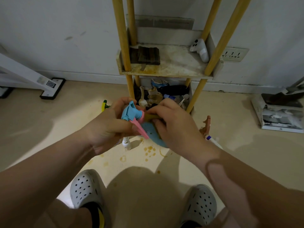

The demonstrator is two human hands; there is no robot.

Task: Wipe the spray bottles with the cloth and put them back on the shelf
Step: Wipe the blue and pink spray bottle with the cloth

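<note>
I hold a light blue spray bottle with a blue nozzle head and a pink trigger in front of the shelf. My left hand grips its head and neck. My right hand presses a yellowish cloth against the bottle's neck; most of the cloth is hidden under my fingers. Other bottles stand on the floor: a small white one, a white one with a brown trigger, and a yellow-green nozzle. The shelf has yellow posts and a stained middle board.
A white controller and a dark folded cloth lie on the middle board. The bottom tier holds cluttered items. A wall socket is at right. Yellow stains mark the floor. My two grey clogs are below.
</note>
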